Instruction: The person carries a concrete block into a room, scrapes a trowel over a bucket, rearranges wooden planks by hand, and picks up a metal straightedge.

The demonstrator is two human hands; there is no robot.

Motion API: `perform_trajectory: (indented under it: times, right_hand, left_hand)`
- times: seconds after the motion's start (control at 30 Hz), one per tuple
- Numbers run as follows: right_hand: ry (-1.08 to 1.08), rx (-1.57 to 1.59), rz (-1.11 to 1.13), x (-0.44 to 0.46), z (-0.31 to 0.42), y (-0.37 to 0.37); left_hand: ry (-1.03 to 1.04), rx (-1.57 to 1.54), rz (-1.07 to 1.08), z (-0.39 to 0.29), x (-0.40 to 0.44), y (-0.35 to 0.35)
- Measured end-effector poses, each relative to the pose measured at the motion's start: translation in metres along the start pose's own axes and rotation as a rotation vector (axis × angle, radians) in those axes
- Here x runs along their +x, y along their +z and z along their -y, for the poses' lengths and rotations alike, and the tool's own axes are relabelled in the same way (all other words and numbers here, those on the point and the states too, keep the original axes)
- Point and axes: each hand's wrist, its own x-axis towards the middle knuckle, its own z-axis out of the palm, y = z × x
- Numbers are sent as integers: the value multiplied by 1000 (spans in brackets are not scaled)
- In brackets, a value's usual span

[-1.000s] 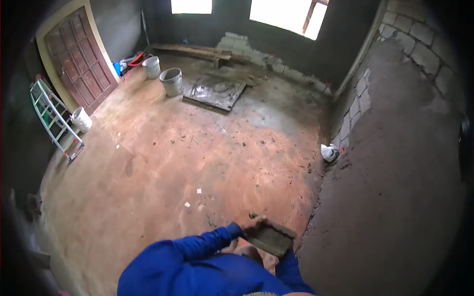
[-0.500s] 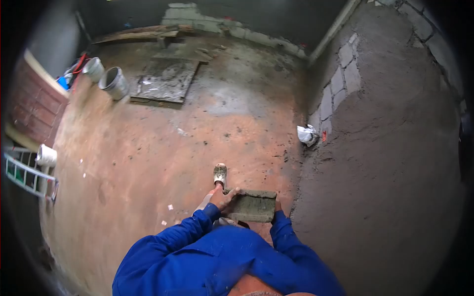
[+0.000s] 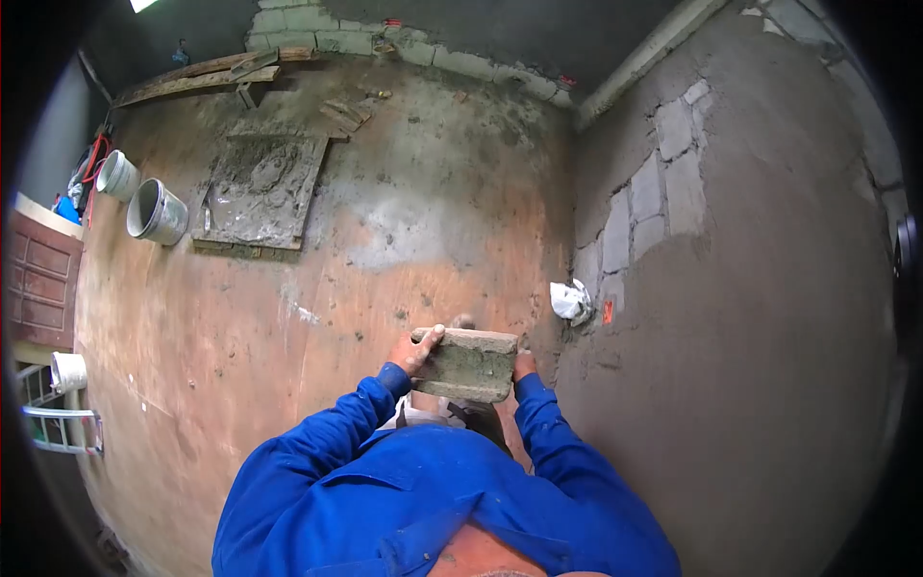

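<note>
"Bucket [image 3: 169,219], first thing?"
"Far left of the left hand [image 3: 411,354] and beyond it; mortar-covered board [image 3: 309,197] just right of that bucket."
"Left hand doing?"
"Pinching the grey slab [image 3: 465,366] at its left end, one digit over the far edge."
"So slab sits?"
"Between both hands, touching each."
"Right hand [image 3: 524,364]?"
"Clasping the slab's right end, fingers mostly hidden."
"Past that?"
"White bag [image 3: 569,301], beyond and right of it, by the plastered wall [image 3: 760,365]."

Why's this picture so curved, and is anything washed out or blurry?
In the head view, a wide lens probably bends the room; also there, the top-left bright patch is blown out, while the held grey piece looks fairly sharp.
</note>
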Motion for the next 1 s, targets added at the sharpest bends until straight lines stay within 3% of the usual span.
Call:
perform_trajectory:
  times: [0.03, 0.07, 0.13, 0.2, 0.23, 0.27, 0.33, 0.4, 0.5, 0.6, 0.7, 0.73, 0.8, 0.87, 0.9, 0.93, 1.0]
  right_hand:
    - [-16, -61, 16, 1, 54, -13]
    - [-25, -62, 32, 44, 51, -1]
    - [-231, -446, 245, 130, 52, 23]
    - [-161, -201, 133, 161, 131, 33]
    - [-153, -268, 186, 178, 130, 38]
    - [-178, -336, 226, 209, 148, 41]
    - [-68, -282, 212, 221, 223, 21]
    - [-44, -333, 275, 253, 288, 13]
    - [-64, -440, 265, 295, 382, 2]
    - [-123, -529, 299, 350, 428, 17]
    - [-364, -648, 369, 451, 476, 34]
    - [-266, -579, 339, 445, 521, 27]
    - [-411, -452, 401, 466, 592, 19]
    - [-365, -554, 371, 560, 567, 52]
    - [-387, -558, 355, 582, 584, 55]
    - [-414, -561, 335, 597, 607, 59]
    - [-450, -645, 421, 655, 637, 73]
  left_hand:
    - [-32, 7, 31, -46, 5, -12]
    - [-64, 12, 55, -75, 19, -18]
    - [-68, -43, -38, -25, 98, 5]
    - [8, 68, -213, -27, 167, -5]
    - [60, 110, -133, -108, 144, -19]
    - [56, 110, -129, -119, 168, -23]
    - [-176, -24, -102, -131, 216, -28]
    - [-174, -21, -115, -181, 245, -32]
    - [-46, -75, -210, -211, 311, -40]
    - [60, -169, -287, -235, 385, -42]
    - [-332, -586, -183, -242, 479, -46]
    - [-426, -748, -139, -233, 507, -49]
    - [-340, -711, -163, -266, 550, -56]
    - [-503, -863, -237, -324, 580, -57]
    - [-506, -996, -94, -306, 614, -56]
    - [-506, -1001, -107, -298, 639, -62]
    - [-602, -579, -155, -282, 692, -69]
